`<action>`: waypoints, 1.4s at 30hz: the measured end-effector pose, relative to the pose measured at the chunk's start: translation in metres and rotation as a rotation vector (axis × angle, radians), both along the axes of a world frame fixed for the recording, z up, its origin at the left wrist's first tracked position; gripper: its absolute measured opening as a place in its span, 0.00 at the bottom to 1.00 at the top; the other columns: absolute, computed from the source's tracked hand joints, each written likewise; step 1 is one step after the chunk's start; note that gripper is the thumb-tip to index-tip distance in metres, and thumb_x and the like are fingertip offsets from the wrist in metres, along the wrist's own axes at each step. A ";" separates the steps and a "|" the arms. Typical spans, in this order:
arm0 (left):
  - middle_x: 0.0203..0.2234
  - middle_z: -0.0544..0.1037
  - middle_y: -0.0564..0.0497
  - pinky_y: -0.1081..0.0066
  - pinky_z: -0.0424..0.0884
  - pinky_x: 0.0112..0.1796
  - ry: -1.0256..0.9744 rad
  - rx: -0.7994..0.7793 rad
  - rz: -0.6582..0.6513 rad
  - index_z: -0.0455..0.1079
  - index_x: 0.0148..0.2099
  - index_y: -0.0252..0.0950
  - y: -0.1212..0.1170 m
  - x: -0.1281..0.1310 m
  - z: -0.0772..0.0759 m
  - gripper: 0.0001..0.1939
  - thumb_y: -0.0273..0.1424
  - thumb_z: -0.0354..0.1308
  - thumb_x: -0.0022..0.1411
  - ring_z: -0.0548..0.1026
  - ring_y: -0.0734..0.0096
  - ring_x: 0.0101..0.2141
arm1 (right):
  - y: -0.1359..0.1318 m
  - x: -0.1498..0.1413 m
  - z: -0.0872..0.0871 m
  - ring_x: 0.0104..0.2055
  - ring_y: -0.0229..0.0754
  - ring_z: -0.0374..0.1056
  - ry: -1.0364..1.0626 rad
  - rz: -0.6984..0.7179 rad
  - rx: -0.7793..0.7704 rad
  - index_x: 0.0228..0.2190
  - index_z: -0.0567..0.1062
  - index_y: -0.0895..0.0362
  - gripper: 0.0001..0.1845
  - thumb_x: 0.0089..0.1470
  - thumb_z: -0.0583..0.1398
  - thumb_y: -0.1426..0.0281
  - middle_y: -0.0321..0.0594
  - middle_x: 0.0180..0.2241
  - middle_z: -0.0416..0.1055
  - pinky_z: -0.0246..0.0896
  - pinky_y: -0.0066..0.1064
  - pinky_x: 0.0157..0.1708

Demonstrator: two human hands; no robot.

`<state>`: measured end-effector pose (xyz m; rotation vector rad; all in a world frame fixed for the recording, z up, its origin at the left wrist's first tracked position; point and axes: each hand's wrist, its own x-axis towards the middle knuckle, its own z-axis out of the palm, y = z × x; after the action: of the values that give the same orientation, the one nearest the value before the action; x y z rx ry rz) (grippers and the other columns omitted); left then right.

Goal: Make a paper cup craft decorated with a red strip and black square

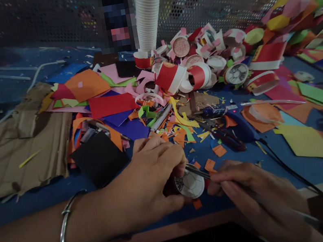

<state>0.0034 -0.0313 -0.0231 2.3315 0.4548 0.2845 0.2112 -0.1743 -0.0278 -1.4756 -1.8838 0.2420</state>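
Note:
Near the table's front edge, my left hand is closed around a small red and white paper cup piece, whose round white end faces up. Black lines and a circle are drawn on that white end, with denser dark strokes at its left side. Between the thumb and fingers of my right hand is a pen, its dark front part reaching over the white disc toward my left fingertips. Whether the tip touches the surface is hidden. Small orange paper scraps lie beside the cup piece.
Colored paper and a black square lie left, beside corrugated cardboard. Cut cup pieces are heaped behind, near a tall cup stack. Scissors and a blue glue gun with a black cord lie right.

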 end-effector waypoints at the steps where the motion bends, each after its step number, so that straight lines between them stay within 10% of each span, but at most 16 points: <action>1: 0.42 0.79 0.53 0.58 0.56 0.45 -0.001 0.003 0.001 0.60 0.37 0.40 0.000 0.000 0.000 0.21 0.32 0.73 0.55 0.70 0.58 0.45 | 0.000 0.000 0.000 0.32 0.34 0.80 0.006 0.001 0.001 0.44 0.74 0.51 0.10 0.66 0.56 0.75 0.30 0.31 0.81 0.73 0.23 0.35; 42: 0.42 0.79 0.55 0.59 0.54 0.46 -0.009 0.010 -0.009 0.60 0.38 0.40 0.001 -0.001 -0.002 0.21 0.33 0.73 0.56 0.70 0.59 0.46 | -0.004 0.000 -0.003 0.35 0.31 0.79 0.005 -0.051 0.026 0.42 0.76 0.50 0.09 0.67 0.57 0.73 0.25 0.29 0.80 0.72 0.21 0.41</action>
<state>0.0023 -0.0304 -0.0255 2.3407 0.4385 0.2938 0.2111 -0.1785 -0.0307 -1.5017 -1.8364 0.1962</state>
